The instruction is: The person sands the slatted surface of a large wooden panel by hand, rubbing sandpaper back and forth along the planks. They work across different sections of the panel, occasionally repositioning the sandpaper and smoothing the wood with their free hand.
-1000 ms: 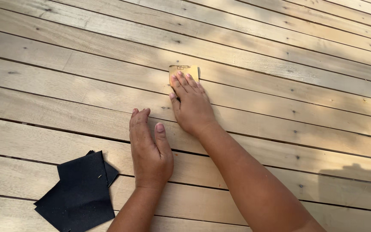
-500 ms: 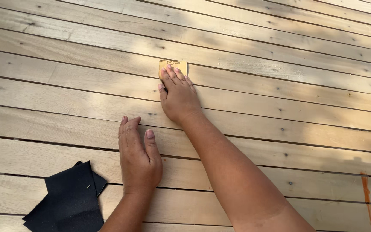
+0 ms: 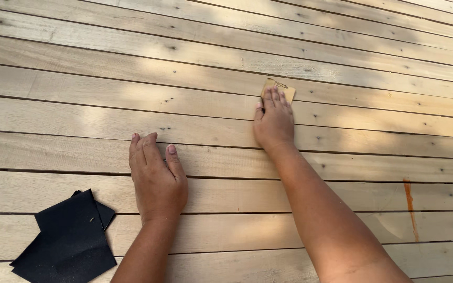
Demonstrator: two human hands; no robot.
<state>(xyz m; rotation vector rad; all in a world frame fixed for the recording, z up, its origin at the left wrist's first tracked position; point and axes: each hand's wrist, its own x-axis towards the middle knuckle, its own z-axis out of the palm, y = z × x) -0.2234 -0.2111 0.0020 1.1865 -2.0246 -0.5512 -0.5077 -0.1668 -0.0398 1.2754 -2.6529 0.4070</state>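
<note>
1. The right hand (image 3: 273,123), upper centre of the frame, presses a small tan rectangular piece of sandpaper (image 3: 280,90) flat against the pale wooden deck boards (image 3: 79,105); its fingers (image 3: 274,99) lie straight and close together on the sheet, not curled round it.
2. The left hand (image 3: 157,178) rests palm-down on a board at centre left, fingers extended, holding nothing.
3. A stack of black sandpaper sheets (image 3: 66,238) lies loose at lower left, just beside the left forearm.
4. Risks, as I judge them: the sheet could slip from under the flat fingers, and fingertips could catch a splinter or board gap.
5. An orange streak (image 3: 409,207) marks a board at right. No packages or signs show.
</note>
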